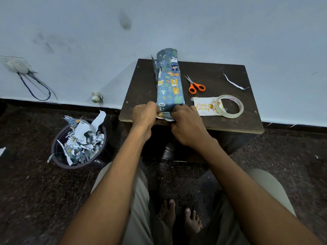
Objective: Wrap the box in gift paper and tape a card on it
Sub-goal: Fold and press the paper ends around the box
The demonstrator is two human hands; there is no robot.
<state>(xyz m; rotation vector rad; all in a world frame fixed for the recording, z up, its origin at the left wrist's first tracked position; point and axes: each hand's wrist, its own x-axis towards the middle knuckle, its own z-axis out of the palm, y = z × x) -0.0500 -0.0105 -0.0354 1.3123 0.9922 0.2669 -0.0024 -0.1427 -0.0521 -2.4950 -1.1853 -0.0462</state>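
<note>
So the long box (169,80), already covered in blue animal-print gift paper (166,115), lies lengthwise on the small dark bench (221,121), its far end toward the wall with a loose flap of paper sticking up there. Both hands are at the near end: the left hand (144,114) has its fingers curled, pinching the paper at the left corner, and the right hand (185,121) has its fingers clamped on the paper flap at the right. Right of the box sit orange-handled scissors (194,84), then a "Happy Birthday" card (203,106) with a roll of clear tape (230,106) resting partly on it. On the floor to the left, a dark bin (60,152) is stuffed with paper scraps.
</note>
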